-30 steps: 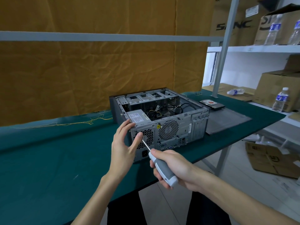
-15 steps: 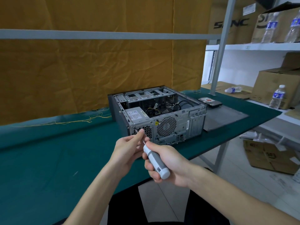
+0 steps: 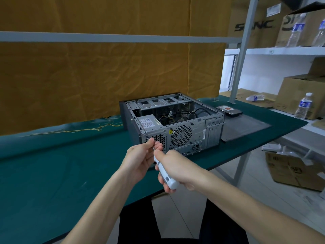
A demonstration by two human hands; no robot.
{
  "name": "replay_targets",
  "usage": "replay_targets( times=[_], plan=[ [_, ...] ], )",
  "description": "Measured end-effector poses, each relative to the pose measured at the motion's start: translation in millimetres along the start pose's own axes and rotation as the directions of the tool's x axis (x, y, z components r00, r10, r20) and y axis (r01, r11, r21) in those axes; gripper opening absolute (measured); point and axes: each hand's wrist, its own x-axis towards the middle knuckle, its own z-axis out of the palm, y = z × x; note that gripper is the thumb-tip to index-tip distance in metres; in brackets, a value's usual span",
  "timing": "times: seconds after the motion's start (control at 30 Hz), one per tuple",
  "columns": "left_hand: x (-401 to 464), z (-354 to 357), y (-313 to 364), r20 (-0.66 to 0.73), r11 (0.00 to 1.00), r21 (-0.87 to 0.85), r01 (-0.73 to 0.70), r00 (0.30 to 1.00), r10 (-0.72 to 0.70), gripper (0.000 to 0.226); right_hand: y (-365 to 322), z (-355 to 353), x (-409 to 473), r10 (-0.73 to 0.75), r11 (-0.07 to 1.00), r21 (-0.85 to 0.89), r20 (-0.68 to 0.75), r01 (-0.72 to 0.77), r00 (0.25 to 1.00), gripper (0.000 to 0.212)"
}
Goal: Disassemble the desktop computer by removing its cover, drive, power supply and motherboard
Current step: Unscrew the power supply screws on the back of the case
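The open desktop case (image 3: 197, 132) lies on its side on the green table (image 3: 44, 173), its rear panel facing me. Inside at the left sits the grey power supply (image 3: 147, 121) with a white label, beside loose black cables. My right hand (image 3: 175, 166) grips the white-and-grey screwdriver (image 3: 166, 175) just in front of the rear panel. My left hand (image 3: 142, 155) pinches the thin metal shaft near its tip, close to the supply's vent grille. The removed cover (image 3: 246, 126) lies flat to the right of the case, and the removed drive (image 3: 228, 110) lies behind it.
Yellow threads (image 3: 91, 128) trail over the table behind the case. A metal post (image 3: 241, 55) rises at the back right corner. Shelves at right hold cardboard boxes (image 3: 302, 95) and water bottles (image 3: 303, 106). An open box (image 3: 295, 168) sits on the floor.
My left hand left the case's top left corner and closed its fingers on the screwdriver shaft. Both hands drew back slightly from the rear panel.
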Motion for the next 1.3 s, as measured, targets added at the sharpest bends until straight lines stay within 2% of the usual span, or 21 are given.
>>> replay_targets(
  times=[0.2, 0.33, 0.4, 0.43, 0.47, 0.5, 0.53, 0.57, 0.6, 0.63, 0.7, 0.8, 0.87, 1.0, 1.03, 1.1, 1.2, 1.3],
  plan=[
    [5, -2, -2, -0.013, 0.999, -0.029, -0.016, 1.000, 0.015, 0.020, -8, 2, -3, 0.012, 0.998, -0.064, -0.008, -0.013, 1.000, 0.046],
    [5, -3, -4, 0.000, 0.999, -0.035, -0.025, 1.000, 0.025, 0.023, -3, 4, 4, -0.039, 0.975, -0.223, -0.054, 0.026, 0.998, 0.045],
    [4, -3, -4, 0.014, 0.999, -0.002, -0.036, 0.999, 0.036, 0.027, -2, 2, 6, -0.049, 0.983, -0.177, -0.033, 0.042, 0.998, 0.040],
    [3, -4, -5, 0.002, 0.994, 0.076, -0.082, 0.997, 0.082, 0.031, -1, 1, 7, -0.042, 0.993, -0.108, 0.001, 0.042, 0.999, 0.037],
    [3, -7, -6, -0.030, 0.957, 0.235, -0.169, 0.983, 0.181, 0.036, 1, -1, 8, -0.040, 0.999, -0.033, 0.040, 0.041, 0.998, 0.035],
    [4, -12, -7, -0.063, 0.855, 0.443, -0.270, 0.942, 0.330, 0.042, 5, -4, 7, -0.043, 0.999, 0.032, 0.071, 0.041, 0.997, 0.035],
    [5, -18, -7, -0.083, 0.697, 0.630, -0.343, 0.863, 0.499, 0.044, 10, -8, 6, -0.048, 0.997, 0.070, 0.082, 0.042, 0.995, 0.036],
    [8, -25, -6, -0.102, 0.571, 0.729, -0.378, 0.765, 0.636, 0.043, 16, -13, 6, -0.056, 0.996, 0.081, 0.080, 0.049, 0.995, 0.038],
    [11, -31, -2, -0.115, 0.523, 0.750, -0.405, 0.699, 0.706, 0.036, 20, -19, 5, -0.062, 0.996, 0.076, 0.077, 0.056, 0.995, 0.038],
    [16, -35, 1, -0.115, 0.520, 0.737, -0.430, 0.679, 0.725, 0.028, 22, -26, 4, -0.062, 0.995, 0.082, 0.076, 0.056, 0.995, 0.037],
    [31, -39, 5, -0.052, 0.503, 0.731, -0.461, 0.698, 0.715, 0.016, 20, -39, 3, -0.047, 0.987, 0.156, 0.113, 0.029, 0.992, 0.034],
    [48, -37, 5, 0.048, 0.412, 0.753, -0.512, 0.668, 0.743, 0.025, 10, -43, 2, -0.012, 0.962, 0.268, 0.207, -0.045, 0.978, 0.034],
    [58, -35, 2, 0.097, 0.378, 0.741, -0.554, 0.646, 0.757, 0.034, 9, -44, 1, -0.032, 0.976, 0.218, 0.209, -0.015, 0.977, 0.035],
    [71, -31, -1, 0.162, 0.378, 0.702, -0.603, 0.652, 0.741, 0.044, 6, -64, 0, -0.142, 0.982, 0.144, 0.123, 0.124, 0.982, 0.035],
    [73, -30, -3, 0.171, 0.360, 0.704, -0.613, 0.638, 0.751, 0.042, 4, -70, 3, -0.182, 0.979, 0.107, 0.060, 0.175, 0.982, 0.033],
    [76, -27, -5, 0.177, 0.330, 0.711, -0.622, 0.611, 0.772, 0.038, 1, -78, 16, -0.273, 0.961, -0.090, -0.122, 0.263, 0.954, 0.030],
    [82, -26, -6, 0.183, 0.310, 0.701, -0.642, 0.582, 0.792, 0.038, 0, -90, 51, -0.356, 0.899, -0.377, -0.336, 0.222, 0.872, 0.034],
    [89, -29, -5, 0.212, 0.247, 0.693, -0.678, 0.519, 0.828, 0.038, 5, -108, 85, -0.337, 0.890, -0.429, -0.396, 0.153, 0.854, 0.050]
  ],
)
